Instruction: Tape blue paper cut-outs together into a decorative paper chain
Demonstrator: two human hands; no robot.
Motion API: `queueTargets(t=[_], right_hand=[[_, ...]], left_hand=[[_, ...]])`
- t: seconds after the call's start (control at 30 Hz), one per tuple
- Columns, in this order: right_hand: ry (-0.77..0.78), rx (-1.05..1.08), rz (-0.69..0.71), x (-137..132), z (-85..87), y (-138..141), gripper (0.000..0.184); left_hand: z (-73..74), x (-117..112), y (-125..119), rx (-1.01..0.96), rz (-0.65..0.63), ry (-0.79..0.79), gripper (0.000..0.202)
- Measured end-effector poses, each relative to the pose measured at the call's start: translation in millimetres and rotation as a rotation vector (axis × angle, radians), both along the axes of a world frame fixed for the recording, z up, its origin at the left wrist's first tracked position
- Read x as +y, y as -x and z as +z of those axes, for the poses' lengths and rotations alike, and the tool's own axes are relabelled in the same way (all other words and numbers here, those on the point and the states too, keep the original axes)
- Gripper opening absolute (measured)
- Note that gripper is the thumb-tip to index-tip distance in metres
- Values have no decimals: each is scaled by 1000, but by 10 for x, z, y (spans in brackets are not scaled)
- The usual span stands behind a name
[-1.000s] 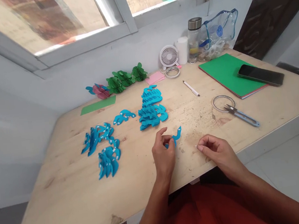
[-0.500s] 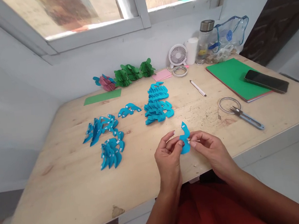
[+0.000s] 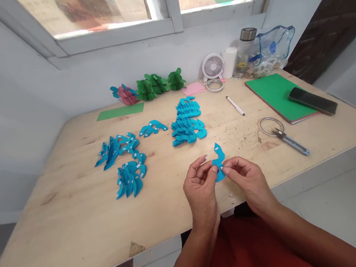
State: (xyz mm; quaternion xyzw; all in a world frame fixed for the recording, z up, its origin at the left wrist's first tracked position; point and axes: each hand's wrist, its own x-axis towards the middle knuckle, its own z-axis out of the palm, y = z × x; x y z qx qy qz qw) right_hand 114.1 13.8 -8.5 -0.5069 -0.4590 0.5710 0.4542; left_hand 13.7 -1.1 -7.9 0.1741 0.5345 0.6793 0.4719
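Observation:
Above the table's front edge, a wavy blue paper cutout with a pointed tip is pinched between the thumb and fingers of my left hand. A white patch shows near its tip. My right hand has thumb and forefinger pressed together at the cutout's right edge, on what looks like a small white piece of tape. To the left lie folded blue cutouts with white patches and another single blue cutout. Stacked blue cutouts without visible patches lie just beyond my hands.
Thread snips rest across a tape roll at right, near a green sheet and phone. A pen lies mid-table. Green paper shapes, a small fan and a bottle line the wall.
My right fingertips have moved slightly left, closer against the blue cutout. My left hand keeps its pinch. The whole view has shifted a little; the table things lie as before.

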Motion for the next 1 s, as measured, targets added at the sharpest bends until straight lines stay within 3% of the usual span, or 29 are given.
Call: queueTargets(t=[0.67,1.0], right_hand=[[-68,-117,-73,-12,6,29,16],[-133,-236,-55,-14,15,30,15]], left_hand=[[18,-17,-42,37,-36,-33,37],[-25,-40,-31,201,-35,-117,40]])
